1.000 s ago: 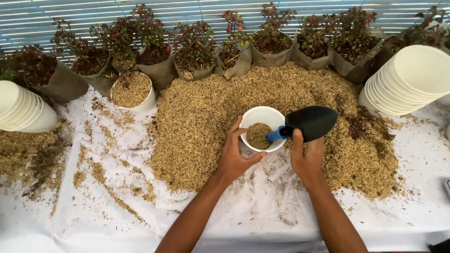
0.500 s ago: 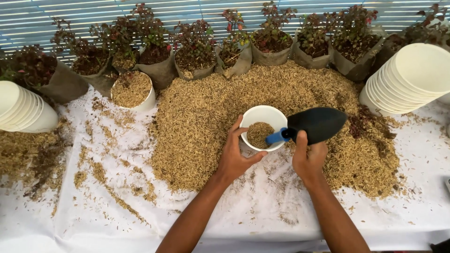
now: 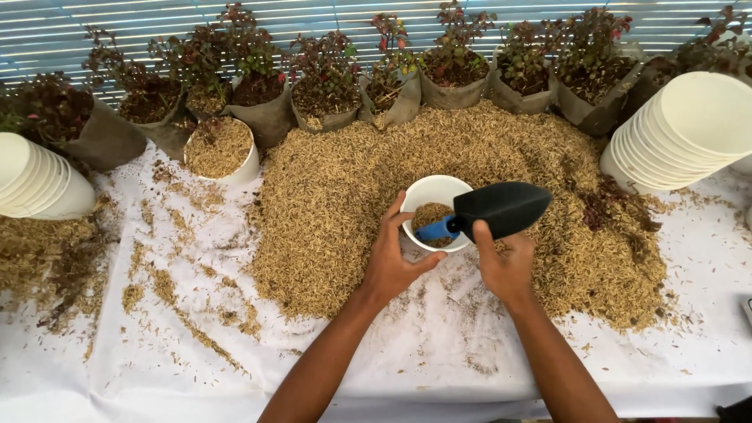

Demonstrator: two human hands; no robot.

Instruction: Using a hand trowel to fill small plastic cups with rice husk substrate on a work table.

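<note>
The handle of the hand trowel [image 3: 489, 211] is mostly hidden: only a short blue stub shows, dipping into the small white pot [image 3: 433, 210] at the centre of the frame, while the right hand [image 3: 505, 262] covers part of it. That hand's fingers are curled about the tool just under its black blade, which hangs level over the husk heap [image 3: 376, 188] to the right of the pot. The left hand [image 3: 395, 254] cups the pot's near left side, fingers spread against the wall and thumb hooked toward the rim. The pot's base is sunk out of sight in the husks, and inside it a shallow layer of the same tan husk can be seen, filling it only part way.

In the upper left, a second white pot [image 3: 223, 153] stands heaped to the brim with husk. At the left edge a stack of white pots [image 3: 35, 184] lies on its side, cut off by the frame; a larger stack [image 3: 681, 133] lies likewise at the upper right, its far end cropped too. What those nested pots hold cannot be seen.

Along the top runs a row of grey grow bags [image 3: 266, 117] with red-leaved plants, their soil partly masked by foliage. A white sheet [image 3: 439, 360] covers the table, strewn with loose husk. A dark object at the bottom right corner is too cropped to identify.
</note>
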